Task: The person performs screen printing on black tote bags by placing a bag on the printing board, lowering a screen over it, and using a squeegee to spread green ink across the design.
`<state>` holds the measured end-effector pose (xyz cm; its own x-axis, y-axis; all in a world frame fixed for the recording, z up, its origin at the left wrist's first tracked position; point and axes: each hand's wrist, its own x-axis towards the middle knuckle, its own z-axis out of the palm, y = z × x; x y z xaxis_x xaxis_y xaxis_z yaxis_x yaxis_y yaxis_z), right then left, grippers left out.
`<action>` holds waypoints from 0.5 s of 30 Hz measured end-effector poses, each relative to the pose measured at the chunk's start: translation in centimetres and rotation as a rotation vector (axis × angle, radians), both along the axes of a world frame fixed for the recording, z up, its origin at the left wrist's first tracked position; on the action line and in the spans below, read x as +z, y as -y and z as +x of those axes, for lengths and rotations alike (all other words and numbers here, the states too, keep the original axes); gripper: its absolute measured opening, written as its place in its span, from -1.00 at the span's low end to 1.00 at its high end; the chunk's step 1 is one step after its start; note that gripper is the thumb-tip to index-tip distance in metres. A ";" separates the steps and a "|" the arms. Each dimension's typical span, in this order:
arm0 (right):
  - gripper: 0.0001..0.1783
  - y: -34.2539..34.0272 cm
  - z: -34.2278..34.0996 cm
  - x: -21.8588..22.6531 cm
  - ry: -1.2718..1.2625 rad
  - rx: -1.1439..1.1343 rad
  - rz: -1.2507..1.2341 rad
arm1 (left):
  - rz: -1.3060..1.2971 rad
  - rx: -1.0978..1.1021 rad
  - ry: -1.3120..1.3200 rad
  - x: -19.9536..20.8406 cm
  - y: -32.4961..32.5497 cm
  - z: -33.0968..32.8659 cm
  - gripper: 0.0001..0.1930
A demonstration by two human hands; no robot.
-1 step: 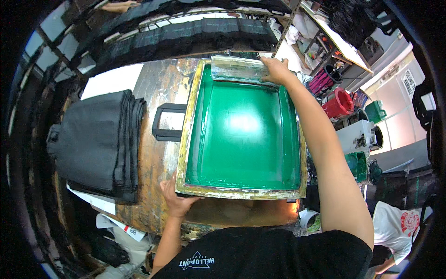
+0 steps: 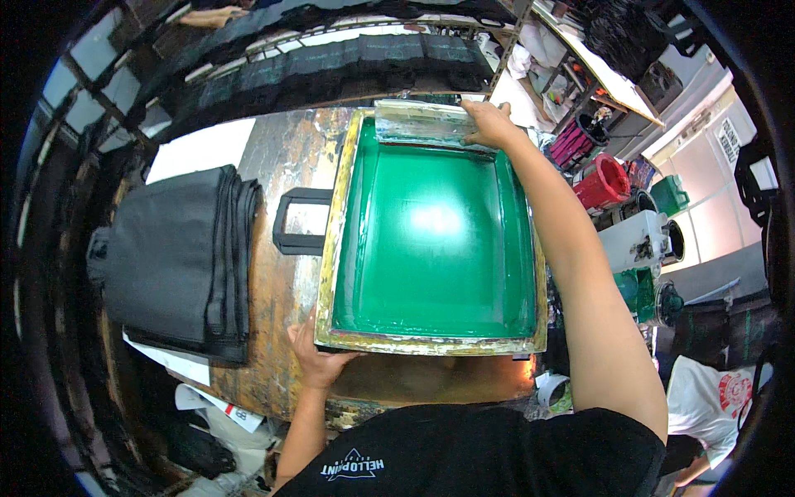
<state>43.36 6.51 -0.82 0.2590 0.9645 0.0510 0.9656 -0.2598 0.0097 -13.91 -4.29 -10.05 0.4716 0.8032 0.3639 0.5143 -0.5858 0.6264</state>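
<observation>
A screen printing frame (image 2: 431, 341) with paint-stained edges lies before me, its mesh and inner walls coated in wet green ink (image 2: 431, 273). At its near left corner, my left hand (image 2: 317, 358) is closed round the edge, some fingers hidden. My right hand (image 2: 490, 126) reaches to the far side and grips the right end of a wide squeegee (image 2: 421, 123), which is tilted against the far end of the frame. From under the frame's left side sticks out the black handle (image 2: 286, 220) of a bag; whatever else lies beneath is hidden.
Folded black bags (image 2: 170, 257) are stacked left on the stained table (image 2: 273, 331). Black bags with green prints (image 2: 389, 60) lie on a rack behind. Right stand a red bucket (image 2: 606, 182), green-stained containers (image 2: 636, 290) and a person in a white shirt (image 2: 704, 398).
The view has shifted very slightly. Both hands, the squeegee and the frame keep their places.
</observation>
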 end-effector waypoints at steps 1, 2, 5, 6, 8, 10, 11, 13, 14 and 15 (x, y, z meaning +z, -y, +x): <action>0.04 -0.1 0.6 -0.4 0.002 -0.009 0.001 | 0.024 -0.013 0.002 0.0 -0.2 0.1 0.18; 0.05 -0.3 0.1 -0.3 0.004 -0.011 -0.001 | 0.045 -0.019 0.005 0.0 -0.3 0.1 0.17; -0.02 -0.5 -1.4 0.4 0.006 -0.033 -0.005 | 0.121 0.013 -0.035 0.4 -0.3 0.1 0.14; -0.04 -0.4 -2.1 0.5 0.001 -0.042 0.007 | 0.150 0.036 -0.054 0.6 -0.2 0.0 0.13; -0.12 1.3 -2.2 0.4 0.030 -0.047 0.086 | 0.102 0.056 -0.110 1.1 -0.1 0.4 0.11; -0.14 2.4 -2.7 1.1 0.018 -0.062 0.117 | 0.077 0.070 -0.172 1.2 -0.1 0.5 0.11; -0.15 3.0 -3.0 1.1 0.009 -0.066 0.127 | 0.073 0.066 -0.210 1.1 0.0 0.6 0.11; -0.21 3.9 -3.6 1.1 0.062 -0.048 0.239 | 0.069 0.063 -0.252 1.3 0.0 0.4 0.10; -0.22 4.1 -4.2 1.3 0.092 -0.043 0.265 | 0.065 0.064 -0.260 1.8 0.1 0.4 0.08; -0.23 4.1 -4.7 1.6 0.122 -0.040 0.292 | 0.061 0.065 -0.267 2.3 0.1 0.3 0.06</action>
